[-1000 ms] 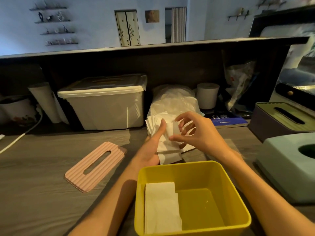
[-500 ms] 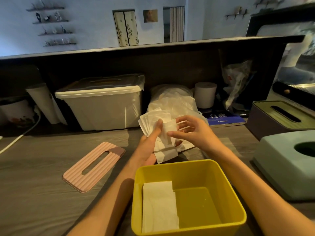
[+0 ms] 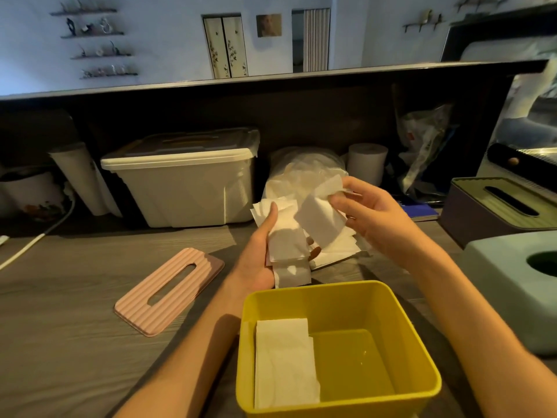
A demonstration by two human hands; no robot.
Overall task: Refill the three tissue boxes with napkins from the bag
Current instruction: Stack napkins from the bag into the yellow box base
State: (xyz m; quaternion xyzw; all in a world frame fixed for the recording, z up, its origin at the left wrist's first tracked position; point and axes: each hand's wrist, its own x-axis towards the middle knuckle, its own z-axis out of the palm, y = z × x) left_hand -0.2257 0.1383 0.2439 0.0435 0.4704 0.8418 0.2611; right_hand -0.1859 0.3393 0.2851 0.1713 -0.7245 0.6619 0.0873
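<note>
My right hand (image 3: 372, 218) has just pulled one napkin (image 3: 321, 223) off the stack (image 3: 284, 236) that my left hand (image 3: 259, 260) grips; it probably goes into the yellow box (image 3: 340, 297) next.

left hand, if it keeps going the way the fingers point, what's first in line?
Probably the plastic bag of napkins behind the stack that the left hand grips. Depth is unclear from this view; the lidded bin lies just left of that line.

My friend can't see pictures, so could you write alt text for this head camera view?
A person's left hand holds a stack of white napkins while the right hand pinches one napkin, above an open yellow tissue box part-filled with napkins. A pink slotted lid lies left on the wooden counter.
</note>
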